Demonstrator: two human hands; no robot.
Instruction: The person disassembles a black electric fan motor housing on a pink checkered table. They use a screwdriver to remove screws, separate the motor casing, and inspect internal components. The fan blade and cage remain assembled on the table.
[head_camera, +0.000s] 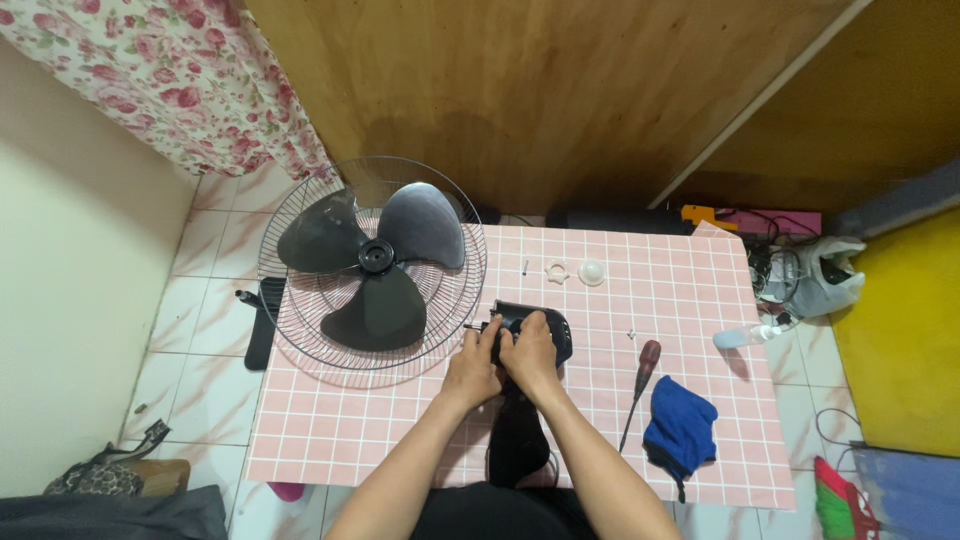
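Both bare forearms reach forward and converge. The left hand (470, 368) and right hand (531, 355) sit side by side, touching, backs up, fingers curled downward in a close grip.

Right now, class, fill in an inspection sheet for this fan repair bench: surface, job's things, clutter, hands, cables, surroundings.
Surface: low table under a pink checked cover.
Job's things: black fan motor housing, shaft pointing left; three-blade fan blade lying in the wire guard; red-handled screwdriver.
Clutter: blue cloth, white cap, white ring nut, loose screw, spray bottle.
Hands: left hand and right hand both grip the housing.
Cables: tangled wires beyond the right edge.
Surroundings: tiled floor, floral curtain, wooden panel.
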